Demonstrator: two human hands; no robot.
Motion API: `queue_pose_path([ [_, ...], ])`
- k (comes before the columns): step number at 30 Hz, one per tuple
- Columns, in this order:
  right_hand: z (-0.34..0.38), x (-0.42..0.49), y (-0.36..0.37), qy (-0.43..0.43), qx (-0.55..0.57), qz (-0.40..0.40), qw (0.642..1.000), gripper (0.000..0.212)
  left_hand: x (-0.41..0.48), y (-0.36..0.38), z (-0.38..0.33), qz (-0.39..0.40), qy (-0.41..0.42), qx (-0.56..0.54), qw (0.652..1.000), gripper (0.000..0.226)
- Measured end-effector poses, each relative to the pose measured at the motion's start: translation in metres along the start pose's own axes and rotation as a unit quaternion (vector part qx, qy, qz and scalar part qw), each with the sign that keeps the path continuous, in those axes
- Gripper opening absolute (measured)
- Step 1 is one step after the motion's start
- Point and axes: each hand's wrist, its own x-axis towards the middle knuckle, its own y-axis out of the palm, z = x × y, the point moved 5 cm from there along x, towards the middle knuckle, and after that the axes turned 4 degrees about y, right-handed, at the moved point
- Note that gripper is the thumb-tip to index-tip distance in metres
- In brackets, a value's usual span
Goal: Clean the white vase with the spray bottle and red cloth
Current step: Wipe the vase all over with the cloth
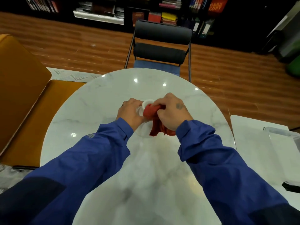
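The white vase [146, 103] stands near the middle of the round marble table [100, 101], mostly hidden by my hands; only its round mouth and part of its neck show. My left hand [129, 111] grips the vase's left side. My right hand [172, 112] holds the red cloth [151, 112] bunched up and presses it against the vase's rim and right side. The cloth's loose end hangs down to the tabletop below my right wrist. The spray bottle is not in view.
A black chair with a blue seat [160, 51] stands at the table's far edge. An orange bench [21, 98] runs along the left. A second white table [259, 148] on the right carries a clear plastic bin [287, 143].
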Motion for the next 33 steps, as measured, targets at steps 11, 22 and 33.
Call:
queue_pose_path([
  [11,0.015,-0.008,0.015,-0.074,-0.092,0.051,0.992,0.056,0.002,0.001,0.002,-0.009,-0.016,-0.003,1.000,0.047],
  [22,0.007,0.017,-0.004,-0.073,-0.202,0.036,0.976,0.046,-0.004,-0.006,-0.007,0.005,-0.025,0.021,0.999,0.053],
  [33,0.036,0.004,0.023,0.128,0.010,0.178,0.976,0.018,0.000,-0.004,0.000,0.007,-0.028,0.039,0.999,0.032],
])
